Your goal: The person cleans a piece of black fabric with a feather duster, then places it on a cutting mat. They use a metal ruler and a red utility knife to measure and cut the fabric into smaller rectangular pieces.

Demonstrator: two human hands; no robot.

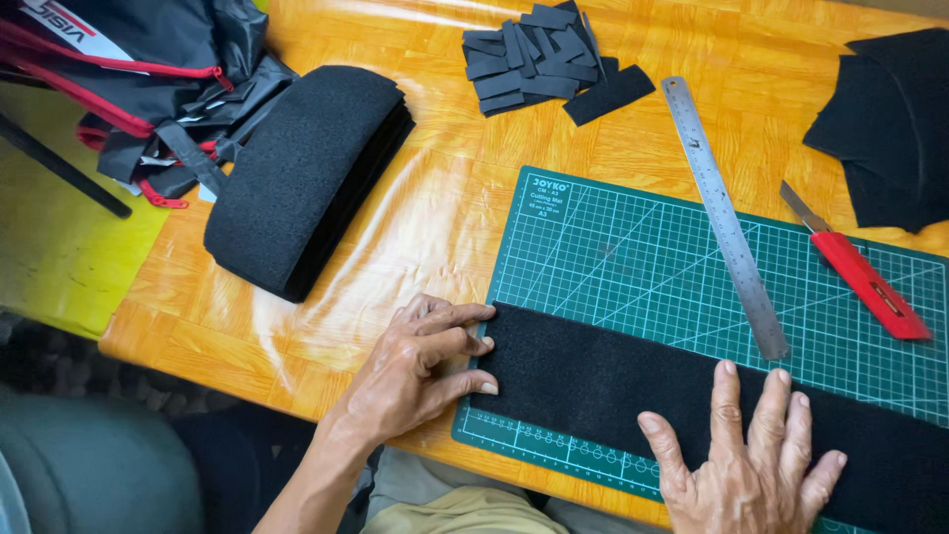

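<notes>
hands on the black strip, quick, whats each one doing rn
Left hand: open, fingertips against the end of the black fabric strip.
Right hand: open, flat on the same strip, holding nothing.

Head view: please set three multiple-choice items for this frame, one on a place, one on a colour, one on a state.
1. Where does the long steel ruler lie?
A. Slanted, partly on the green gridded cutting mat
B. On the folded black felt stack
C. Under the right hand

2. What colour is the handle of the utility knife?
A. Yellow
B. Red
C. Blue

3. How does the right hand meet the wide black felt strip?
A. Pinching it in the air
B. Clear of it
C. Flat on it, fingers spread

Key: A, its lower end lies on the mat, its upper end on the wooden table; B, the handle is red; C, the palm presses down while the left hand touches the strip's left end.
</notes>
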